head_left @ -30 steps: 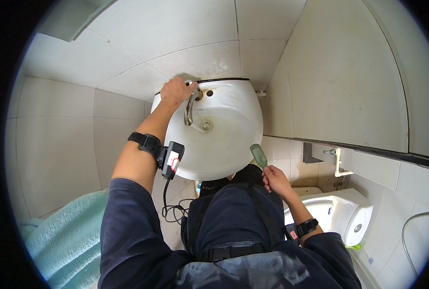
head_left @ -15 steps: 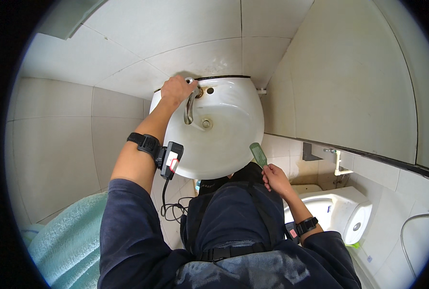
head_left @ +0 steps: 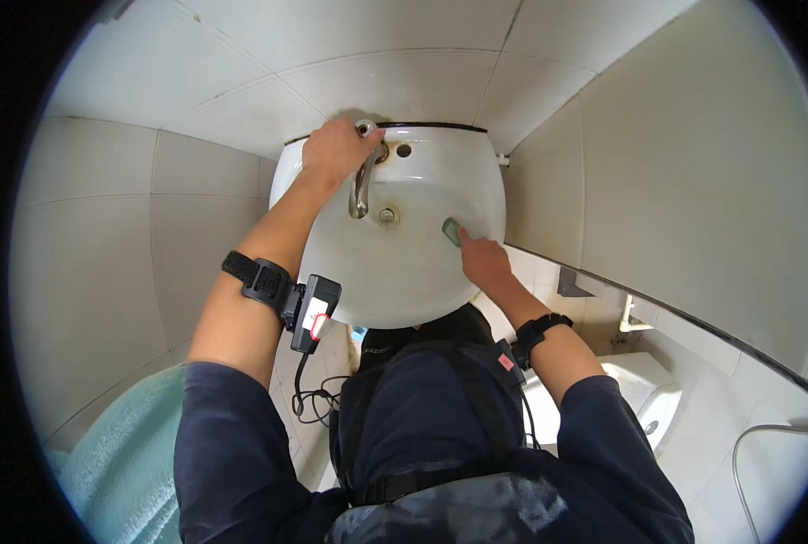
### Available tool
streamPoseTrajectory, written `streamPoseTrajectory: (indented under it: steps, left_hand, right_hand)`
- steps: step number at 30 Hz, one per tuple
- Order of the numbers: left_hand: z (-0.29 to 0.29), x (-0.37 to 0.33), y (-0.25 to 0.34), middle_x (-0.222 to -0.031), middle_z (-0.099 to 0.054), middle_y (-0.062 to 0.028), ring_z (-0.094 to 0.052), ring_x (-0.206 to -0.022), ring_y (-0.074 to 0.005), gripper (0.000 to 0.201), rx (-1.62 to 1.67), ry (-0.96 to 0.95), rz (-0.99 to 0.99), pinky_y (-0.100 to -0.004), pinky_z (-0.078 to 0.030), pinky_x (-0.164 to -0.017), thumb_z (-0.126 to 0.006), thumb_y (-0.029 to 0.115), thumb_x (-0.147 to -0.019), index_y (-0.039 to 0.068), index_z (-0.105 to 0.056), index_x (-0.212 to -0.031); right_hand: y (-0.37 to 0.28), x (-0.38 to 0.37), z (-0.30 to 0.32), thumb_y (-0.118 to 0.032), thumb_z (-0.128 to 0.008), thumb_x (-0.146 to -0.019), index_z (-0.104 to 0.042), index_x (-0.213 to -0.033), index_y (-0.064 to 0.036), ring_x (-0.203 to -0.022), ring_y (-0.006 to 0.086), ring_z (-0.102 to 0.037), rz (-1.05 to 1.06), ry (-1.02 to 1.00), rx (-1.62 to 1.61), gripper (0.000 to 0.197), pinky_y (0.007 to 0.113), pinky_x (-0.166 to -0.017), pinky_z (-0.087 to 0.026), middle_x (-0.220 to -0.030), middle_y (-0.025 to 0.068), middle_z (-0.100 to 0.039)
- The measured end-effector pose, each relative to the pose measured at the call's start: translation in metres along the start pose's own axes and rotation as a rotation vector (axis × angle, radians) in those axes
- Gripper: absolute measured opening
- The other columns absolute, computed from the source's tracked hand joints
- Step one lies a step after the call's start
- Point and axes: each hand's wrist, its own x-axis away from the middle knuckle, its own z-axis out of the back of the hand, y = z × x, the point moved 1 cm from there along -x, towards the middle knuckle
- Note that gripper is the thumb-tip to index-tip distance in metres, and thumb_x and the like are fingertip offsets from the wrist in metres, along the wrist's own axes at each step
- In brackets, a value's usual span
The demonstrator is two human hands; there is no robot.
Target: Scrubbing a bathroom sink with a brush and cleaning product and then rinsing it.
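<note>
My left hand (head_left: 335,152) is closed on the lever end of the chrome faucet (head_left: 360,186) at the back of a white washbasin (head_left: 386,290). The faucet's spout points down toward the drain (head_left: 387,216). Over the right half of the bowl, my right hand (head_left: 487,260) grips a small flat green paddle-shaped tool (head_left: 452,231) by its narrow end. The tool's wide end points up and left toward the drain; whether it touches the basin I cannot tell. A round overflow hole (head_left: 404,151) shows beside the faucet's base.
A pale green towel (head_left: 127,462) hangs at the lower left. To the right is a large pale panel (head_left: 694,190), with a white toilet (head_left: 635,385) below it. Black wrist devices with a cable (head_left: 309,399) are strapped to my forearms. A grey hose (head_left: 739,453) curves at far right.
My right hand has carried the green tool from beside the basin's front right edge up and left over the bowl. My left hand stays on the faucet; the view has shifted slightly.
</note>
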Motion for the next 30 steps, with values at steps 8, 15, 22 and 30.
streamPoseTrajectory:
  steps: [8, 15, 22, 30]
  left_hand:
    - [-0.009, -0.011, -0.005, -0.09, -0.066, -0.017, -0.064, -0.087, -0.0319, 0.056, -0.003, -0.029, -0.033, -0.0404, -0.051, -0.073, -0.053, 0.054, -0.082, 0.0, -0.064, -0.089]
    - [-0.013, -0.012, -0.012, -0.089, -0.065, -0.0229, -0.063, -0.086, -0.0364, 0.059, 0.092, -0.071, -0.047, -0.0419, -0.051, -0.076, -0.054, 0.054, -0.08, -0.004, -0.063, -0.09]
    - [-0.015, -0.013, -0.01, -0.092, -0.065, -0.0218, -0.063, -0.088, -0.0355, 0.06, 0.06, -0.051, -0.094, -0.0413, -0.051, -0.078, -0.054, 0.054, -0.08, -0.004, -0.063, -0.091]
    - [-0.015, -0.013, -0.011, -0.092, -0.065, -0.02, -0.063, -0.088, -0.0345, 0.06, 0.078, -0.063, -0.089, -0.0407, -0.05, -0.078, -0.053, 0.055, -0.081, -0.003, -0.063, -0.093]
  right_hand:
    - [-0.01, -0.006, -0.053, -0.014, -0.046, -0.083, -0.056, -0.108, -0.0034, -0.078, 0.0334, -0.065, 0.039, -0.108, 0.106, 0.029, 0.045, -0.067, -0.053, -0.082, 0.0192, -0.064]
    - [-0.052, 0.009, -0.071, -0.017, -0.041, -0.087, -0.051, -0.12, -0.0003, -0.079, 0.0367, -0.064, 0.069, -0.239, 0.006, 0.038, 0.049, -0.073, -0.051, -0.084, 0.0221, -0.065]
    - [-0.023, -0.014, -0.035, -0.012, -0.047, -0.084, -0.056, -0.115, -0.002, -0.07, 0.0314, -0.065, 0.003, -0.096, 0.172, 0.034, 0.043, -0.062, -0.052, -0.077, 0.0171, -0.065]
    - [0.016, -0.054, 0.019, -0.014, -0.046, -0.085, -0.047, -0.13, -0.0192, -0.067, 0.0256, -0.063, 0.192, -0.05, 0.527, 0.045, 0.039, -0.056, -0.05, -0.072, 0.0063, -0.062]
